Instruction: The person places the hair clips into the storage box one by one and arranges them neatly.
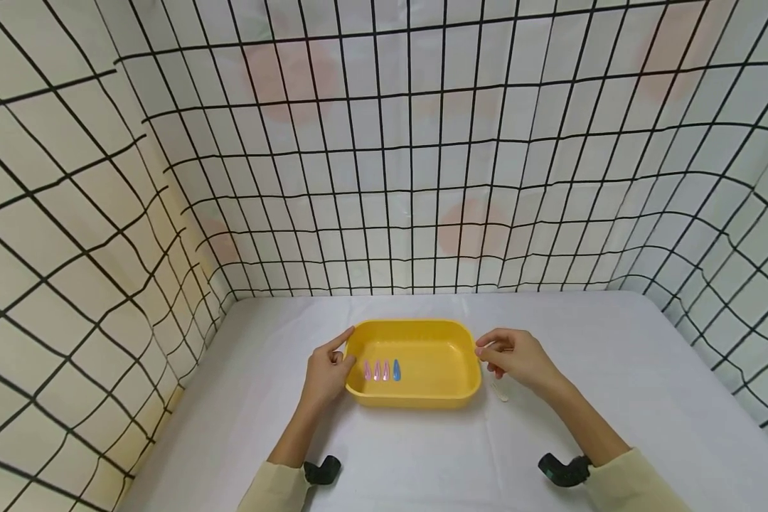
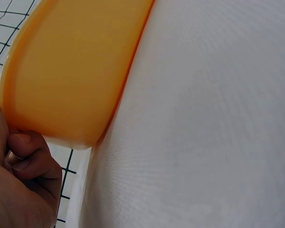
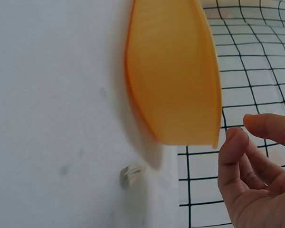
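Note:
A yellow plastic tray (image 1: 435, 355) sits on the white-covered table. Its left rim is held by my left hand (image 1: 325, 371), thumb over the edge and index finger stretched along the outside. In the left wrist view the curled fingers (image 2: 31, 154) press against the tray's end wall (image 2: 66, 76). Beside the right rim is my right hand (image 1: 515, 358), its fingers bent and nothing between thumb and index finger (image 3: 233, 142). Inside the tray, three pink snap hair clips (image 1: 377, 370) and one blue hair clip (image 1: 397, 370) stand in a row at the left.
A small whitish object (image 1: 500, 391) lies on the table below my right hand; it shows blurred in the right wrist view. Black wire grid (image 1: 409, 171) encloses the table at the back and both sides, with pale cloth behind it.

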### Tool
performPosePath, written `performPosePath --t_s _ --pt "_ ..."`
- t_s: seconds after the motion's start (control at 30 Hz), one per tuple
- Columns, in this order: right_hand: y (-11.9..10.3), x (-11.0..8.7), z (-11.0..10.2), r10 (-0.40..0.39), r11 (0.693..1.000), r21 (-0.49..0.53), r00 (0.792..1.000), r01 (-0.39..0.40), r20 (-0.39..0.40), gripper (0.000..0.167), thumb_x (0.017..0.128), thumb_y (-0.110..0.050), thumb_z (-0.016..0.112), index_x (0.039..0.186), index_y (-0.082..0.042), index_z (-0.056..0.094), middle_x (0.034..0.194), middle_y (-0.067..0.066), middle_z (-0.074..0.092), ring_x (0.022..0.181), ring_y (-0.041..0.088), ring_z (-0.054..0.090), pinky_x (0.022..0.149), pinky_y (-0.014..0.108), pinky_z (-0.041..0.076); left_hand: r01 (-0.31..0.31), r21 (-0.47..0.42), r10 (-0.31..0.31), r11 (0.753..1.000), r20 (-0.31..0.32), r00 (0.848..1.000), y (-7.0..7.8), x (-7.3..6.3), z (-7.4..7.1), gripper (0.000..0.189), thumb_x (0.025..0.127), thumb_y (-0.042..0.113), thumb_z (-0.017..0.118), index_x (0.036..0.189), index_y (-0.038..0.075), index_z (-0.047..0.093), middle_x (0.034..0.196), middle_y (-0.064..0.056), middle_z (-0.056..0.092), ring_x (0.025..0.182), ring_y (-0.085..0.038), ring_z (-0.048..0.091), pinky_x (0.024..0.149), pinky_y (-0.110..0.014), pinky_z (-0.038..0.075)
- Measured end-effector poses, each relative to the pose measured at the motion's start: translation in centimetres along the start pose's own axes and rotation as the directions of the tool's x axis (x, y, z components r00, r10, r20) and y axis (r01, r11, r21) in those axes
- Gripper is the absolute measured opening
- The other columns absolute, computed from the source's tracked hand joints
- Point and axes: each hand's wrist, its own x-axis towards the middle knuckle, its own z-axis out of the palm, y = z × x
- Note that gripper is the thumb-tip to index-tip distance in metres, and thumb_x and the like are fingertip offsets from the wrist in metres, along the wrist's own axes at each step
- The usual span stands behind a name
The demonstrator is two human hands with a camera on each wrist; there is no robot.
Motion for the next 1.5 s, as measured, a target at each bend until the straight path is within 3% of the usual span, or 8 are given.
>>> performPosePath --t_s 0.57,0.77,0.97,1.5 --pt "4.5 -1.3 -0.4 0.069 0.996 -0.064 0.998 -0.069 0.003 0.036 0.092 -0.030 0.076 0.116 -0.005 0.071 0.091 0.008 0.071 0.072 0.021 0.063 0.061 0.030 0.055 0.025 -0.005 -0.025 1.000 0.009 1.000 0.0 -0.1 -0.4 0.058 0.088 0.007 0.064 0.142 0.030 0.064 0.054 0.004 0.037 0.047 -0.011 0.029 0.043 -0.018 0.028" --pt "5.4 -1.8 -0.1 0.090 0.993 -0.083 0.996 -0.089 0.005 0.034 0.089 -0.030 0.079 0.113 -0.007 0.072 0.086 0.004 0.068 0.064 0.018 0.060 0.056 0.027 0.050 0.026 -0.004 -0.026 1.000 0.006 1.000 0.1 -0.1 -0.3 0.058 0.088 0.006 0.063 0.142 0.028 0.064 0.054 0.004 0.036 0.046 -0.011 0.029 0.042 -0.019 0.027" --pt "5.7 -2.3 0.2 0.097 0.986 -0.139 0.995 -0.096 0.001 0.032 0.087 -0.030 0.080 0.110 -0.008 0.073 0.087 0.002 0.068 0.068 0.017 0.060 0.056 0.026 0.050 0.028 -0.015 -0.028 0.999 0.017 0.999 0.2 -0.3 -0.1 0.059 0.088 0.006 0.063 0.143 0.028 0.064 0.054 0.004 0.036 0.047 -0.011 0.028 0.043 -0.019 0.027" --pt "6.5 -2.7 0.5 0.025 0.979 -0.200 1.000 -0.027 -0.012 0.032 0.079 -0.024 0.086 0.102 -0.007 0.072 0.079 0.000 0.064 0.067 0.014 0.057 0.061 0.023 0.047 0.022 -0.013 -0.021 1.000 0.018 1.000 0.2 -0.2 -0.1 0.058 0.088 0.006 0.062 0.142 0.027 0.064 0.053 0.004 0.036 0.046 -0.010 0.029 0.042 -0.019 0.028"
